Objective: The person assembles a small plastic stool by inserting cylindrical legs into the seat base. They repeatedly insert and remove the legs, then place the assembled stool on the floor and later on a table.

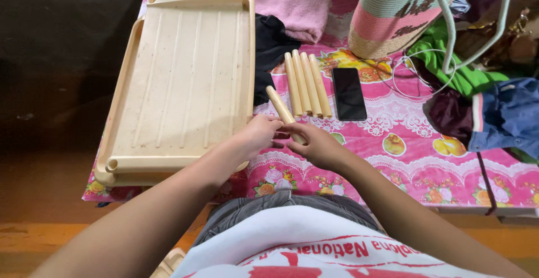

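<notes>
Left hand and right hand both gripped one cream plastic tube, fingers curled around it, four matching tubes beside black phone, cream tray to the left, floral cloth beneath

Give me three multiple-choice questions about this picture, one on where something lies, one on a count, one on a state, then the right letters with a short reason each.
1. Where does the black smartphone lie?
A. right of the row of cream plastic tubes
B. on the cream ribbed plastic tray
C. inside the striped woven bag

2. How many cream tubes lie in the row on the pink floral cloth?
A. two
B. four
C. six

3. What state is the single cream tube near the person in?
A. lying untouched
B. held by the left hand and right hand
C. standing in the tray

Answers: 1 A, the phone sits beside the row; 2 B, four lie side by side; 3 B, both hands grip its near end.
</notes>
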